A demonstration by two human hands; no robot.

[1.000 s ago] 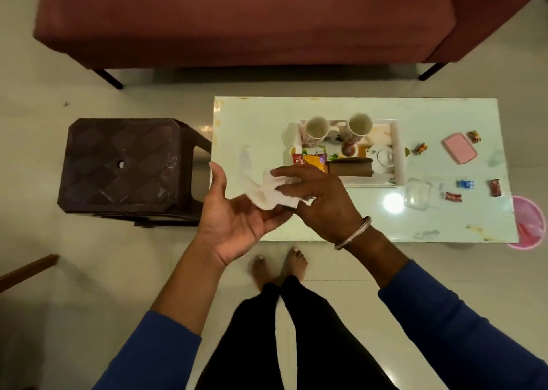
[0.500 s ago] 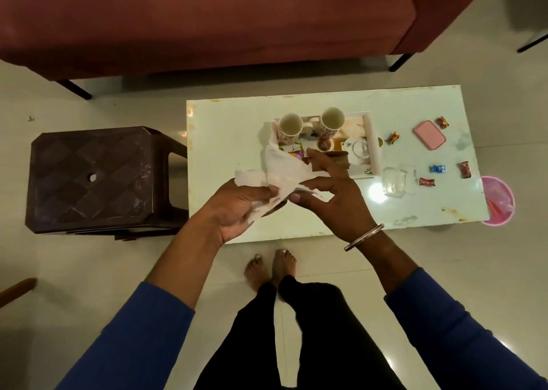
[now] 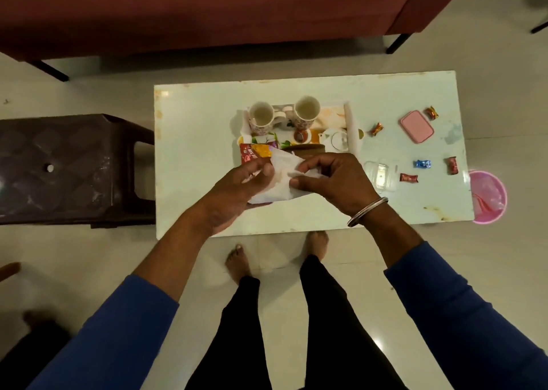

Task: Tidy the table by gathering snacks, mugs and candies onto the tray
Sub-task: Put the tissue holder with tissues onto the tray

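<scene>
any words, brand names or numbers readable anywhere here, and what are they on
None can be read for certain.
Red and yellow snack packet on the tray: white lettering shows, too blurred to read.
Candies on the table, such as the blue candy and red candy: any print is too small.
Two mugs: floral pattern only, no text visible.
Pink lid and white tissue: plain, no writing visible.

The left hand (image 3: 237, 191) turned from palm-up to back-up and closed its fingers on the white tissue (image 3: 280, 179). The right hand (image 3: 332, 182) went from laying the tissue on that palm to pinching its 3 o'clock edge, and the tissue spread, then bunched between them.
</scene>
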